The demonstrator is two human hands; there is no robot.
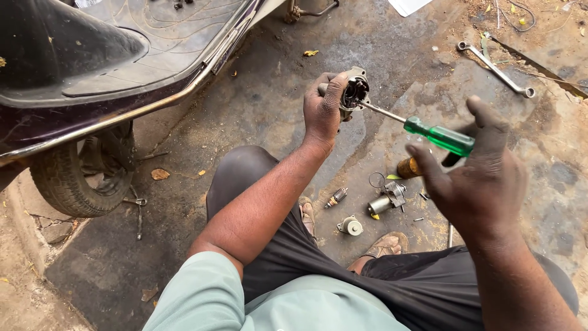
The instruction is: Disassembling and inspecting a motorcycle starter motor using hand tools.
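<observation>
My left hand (323, 110) grips a small round metal motor housing (354, 93), held up with its open dark inside facing me. My right hand (478, 178) holds a screwdriver with a clear green handle (440, 136); its steel shaft (383, 113) reaches left and its tip is inside the housing. Both hands are greasy. On the ground below lie loose parts: a small armature (336, 197), a round cap (351, 226), a grey cylindrical part with a bracket (387, 199), a thin ring (376, 179) and a yellow-handled tool (408, 167) partly hidden by my right hand.
A dark scooter's footboard (122, 49) and tyre (73, 178) stand at the left. A double-ended ring spanner (496, 69) lies at the upper right on cracked concrete. Small screws (422, 196) lie scattered near my sandalled feet (386, 245). Another tool (138, 211) lies by the tyre.
</observation>
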